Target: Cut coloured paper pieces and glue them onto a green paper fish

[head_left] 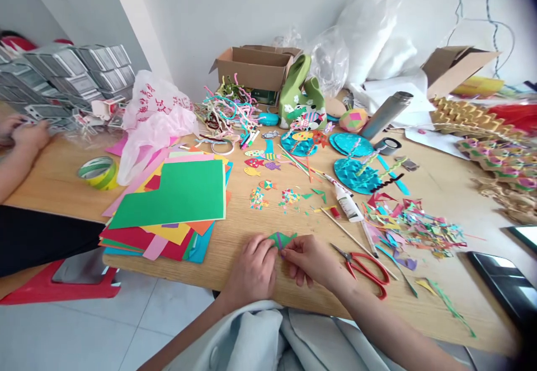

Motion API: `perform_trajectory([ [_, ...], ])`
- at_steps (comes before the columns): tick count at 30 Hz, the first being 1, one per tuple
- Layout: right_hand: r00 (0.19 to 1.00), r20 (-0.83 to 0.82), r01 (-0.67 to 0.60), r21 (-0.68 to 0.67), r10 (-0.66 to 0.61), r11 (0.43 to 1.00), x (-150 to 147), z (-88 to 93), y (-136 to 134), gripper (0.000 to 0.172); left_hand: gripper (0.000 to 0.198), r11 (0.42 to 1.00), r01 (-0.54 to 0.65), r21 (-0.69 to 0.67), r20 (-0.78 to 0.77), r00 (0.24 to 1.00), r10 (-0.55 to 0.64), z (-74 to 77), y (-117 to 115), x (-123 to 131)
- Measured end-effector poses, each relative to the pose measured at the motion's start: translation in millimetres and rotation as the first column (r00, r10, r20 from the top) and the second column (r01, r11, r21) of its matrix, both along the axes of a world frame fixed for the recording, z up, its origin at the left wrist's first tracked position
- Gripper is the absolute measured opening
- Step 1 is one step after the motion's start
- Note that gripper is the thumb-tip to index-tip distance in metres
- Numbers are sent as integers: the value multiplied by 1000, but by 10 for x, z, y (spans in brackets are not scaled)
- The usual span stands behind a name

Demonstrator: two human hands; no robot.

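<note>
My left hand [253,268] and my right hand [311,259] meet at the near edge of the wooden table [440,192]. Both are pinched on a small green paper cutout [282,239] with a thin purple strip on it. The cutout lies low over the table between my fingertips. Red-handled scissors [366,266] lie just right of my right hand. A white glue bottle [346,200] lies further back.
A stack of coloured paper [172,203] lies to the left, with a tape roll [99,172] and a pink bag [153,119] beyond. Paper scraps [413,228], teal discs [356,174], paper fish, pipe cleaners and cardboard boxes crowd the back. Another person's hands [25,133] work at far left.
</note>
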State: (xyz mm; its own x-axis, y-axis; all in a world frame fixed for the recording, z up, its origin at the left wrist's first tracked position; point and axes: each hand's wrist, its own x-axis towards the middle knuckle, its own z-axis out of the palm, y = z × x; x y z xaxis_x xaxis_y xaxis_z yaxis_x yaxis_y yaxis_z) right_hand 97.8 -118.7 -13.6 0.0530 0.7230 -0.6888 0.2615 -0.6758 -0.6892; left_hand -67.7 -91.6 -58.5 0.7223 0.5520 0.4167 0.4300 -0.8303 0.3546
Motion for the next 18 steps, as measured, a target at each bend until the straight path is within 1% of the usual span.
perform_trajectory([
  [7,999,11,-33,-26,33,999,-38,-56,21,27,37,997,-3,-73,-17,1000,2,14,0,-37],
  [11,998,29,-46,-24,47,999,-57,-51,30,28,43,997,14,-82,-3,1000,-14,10,8,-39],
  [14,998,34,-55,-14,55,998,-81,-44,46,31,49,996,20,-82,-34,999,-23,7,11,-38],
  [18,996,26,-81,-7,81,997,-67,-50,43,31,41,997,3,-83,-62,998,-8,14,9,-30],
])
